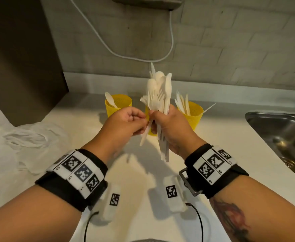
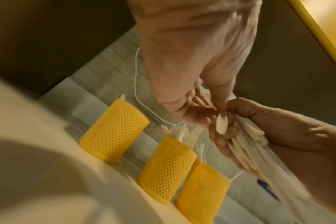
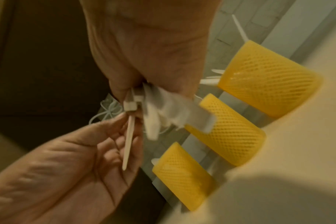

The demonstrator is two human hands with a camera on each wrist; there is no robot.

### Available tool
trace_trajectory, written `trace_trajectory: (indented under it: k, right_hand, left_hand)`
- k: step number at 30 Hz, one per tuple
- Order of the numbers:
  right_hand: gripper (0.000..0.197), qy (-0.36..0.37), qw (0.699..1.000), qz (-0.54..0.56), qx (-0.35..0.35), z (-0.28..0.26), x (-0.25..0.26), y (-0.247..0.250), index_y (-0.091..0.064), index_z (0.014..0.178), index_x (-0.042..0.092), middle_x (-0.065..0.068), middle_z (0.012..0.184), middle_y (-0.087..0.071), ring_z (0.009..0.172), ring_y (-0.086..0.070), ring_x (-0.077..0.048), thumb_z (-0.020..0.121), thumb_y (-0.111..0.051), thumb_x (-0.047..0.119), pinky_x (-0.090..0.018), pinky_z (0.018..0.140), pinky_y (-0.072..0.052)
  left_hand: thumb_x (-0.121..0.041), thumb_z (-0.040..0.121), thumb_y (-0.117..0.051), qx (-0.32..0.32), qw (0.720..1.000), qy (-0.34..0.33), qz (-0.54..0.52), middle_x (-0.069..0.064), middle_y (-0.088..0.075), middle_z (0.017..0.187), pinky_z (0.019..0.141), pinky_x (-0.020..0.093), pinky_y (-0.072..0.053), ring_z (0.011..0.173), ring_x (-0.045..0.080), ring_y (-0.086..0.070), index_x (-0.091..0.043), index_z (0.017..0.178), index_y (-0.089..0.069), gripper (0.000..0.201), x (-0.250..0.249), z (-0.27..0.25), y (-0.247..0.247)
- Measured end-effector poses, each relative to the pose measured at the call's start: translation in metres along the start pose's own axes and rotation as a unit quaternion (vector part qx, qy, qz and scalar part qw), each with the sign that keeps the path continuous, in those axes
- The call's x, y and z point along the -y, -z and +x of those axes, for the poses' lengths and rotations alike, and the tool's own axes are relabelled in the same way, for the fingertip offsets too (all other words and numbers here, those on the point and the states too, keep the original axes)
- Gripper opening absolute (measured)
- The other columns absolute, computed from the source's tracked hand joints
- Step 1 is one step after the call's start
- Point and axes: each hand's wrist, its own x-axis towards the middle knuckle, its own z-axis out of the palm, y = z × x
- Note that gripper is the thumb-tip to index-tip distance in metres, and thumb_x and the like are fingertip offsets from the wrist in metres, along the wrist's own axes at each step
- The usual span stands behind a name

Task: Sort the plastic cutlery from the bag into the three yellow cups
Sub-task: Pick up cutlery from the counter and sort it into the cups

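My right hand [image 1: 167,124] grips an upright bundle of white plastic cutlery [image 1: 159,95] above the counter, with spoons, forks and knives mixed. My left hand [image 1: 129,121] pinches the handle of one white piece [image 1: 144,135] at the bundle's left side; its head is hidden among the others. Three yellow mesh cups stand behind the hands. The left cup [image 1: 118,105] holds a spoon, the middle cup [image 2: 167,171] holds forks, and the right cup [image 1: 193,116] holds knives. In the right wrist view the single piece [image 3: 128,141] slants across my left fingers [image 3: 113,136].
The crumpled clear plastic bag [image 1: 29,137] lies on the white counter [image 1: 83,123] to the left. A steel sink [image 1: 283,137] is sunk in at the right. A white cable [image 1: 108,48] hangs on the tiled wall behind the cups.
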Motion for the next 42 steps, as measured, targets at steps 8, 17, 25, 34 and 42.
trace_trajectory:
  k: [8, 17, 25, 34, 42]
  right_hand:
    - [0.024, 0.152, 0.981, 0.007, -0.122, 0.037, 0.047, -0.017, -0.059, 0.102, 0.025, 0.003, 0.090, -0.068, 0.083, -0.064, -0.015, 0.080, -0.064, 0.017, -0.037, 0.077, -0.056]
    - [0.024, 0.062, 0.991, 0.047, -0.106, 0.021, 0.012, -0.021, -0.073, 0.092, 0.012, -0.008, 0.090, -0.076, 0.088, -0.072, -0.019, 0.077, -0.071, -0.006, -0.037, 0.081, -0.056]
    - [0.026, 0.028, 0.995, 0.054, -0.084, 0.023, 0.011, -0.017, -0.072, 0.091, 0.017, -0.008, 0.086, -0.075, 0.087, -0.072, -0.023, 0.069, -0.076, 0.003, -0.043, 0.082, -0.058]
    - [0.024, 0.020, 0.997, 0.051, -0.058, 0.026, 0.014, -0.019, -0.072, 0.091, 0.018, -0.008, 0.085, -0.073, 0.086, -0.071, -0.022, 0.069, -0.075, 0.009, -0.042, 0.082, -0.057]
    - [0.034, -0.022, 0.997, -0.073, 0.004, 0.022, 0.022, -0.016, -0.065, 0.099, 0.012, -0.008, 0.079, -0.071, 0.074, -0.070, -0.020, 0.074, -0.064, 0.036, -0.037, 0.069, -0.060]
  left_hand:
    - [-0.059, 0.099, -0.029, 0.040, 0.881, 0.278, -0.380, 0.021, -0.069, 0.102, 0.098, 0.050, -0.048, 0.095, 0.032, -0.063, -0.005, 0.112, -0.063, 0.066, -0.023, 0.025, -0.027]
    - [-0.003, 0.070, -0.051, -0.073, 0.854, 0.245, -0.453, 0.010, -0.053, 0.077, 0.080, 0.031, -0.046, 0.068, 0.020, -0.048, -0.004, 0.069, -0.076, 0.025, -0.032, 0.034, -0.040]
    - [-0.025, 0.102, -0.041, -0.074, 0.857, 0.243, -0.449, 0.010, -0.052, 0.038, 0.034, 0.020, -0.044, 0.025, 0.019, -0.049, -0.006, 0.077, -0.060, 0.037, -0.039, 0.020, -0.041]
    - [-0.015, 0.098, -0.046, -0.071, 0.885, 0.219, -0.404, 0.019, -0.076, 0.094, 0.090, 0.043, -0.053, 0.091, 0.032, -0.070, -0.005, 0.107, -0.070, 0.027, -0.029, 0.029, -0.043]
    - [-0.058, 0.080, -0.058, 0.027, 0.954, 0.119, -0.272, 0.004, -0.075, 0.111, 0.095, 0.042, -0.050, 0.104, 0.020, -0.070, -0.022, 0.117, -0.070, 0.053, -0.017, 0.009, -0.032]
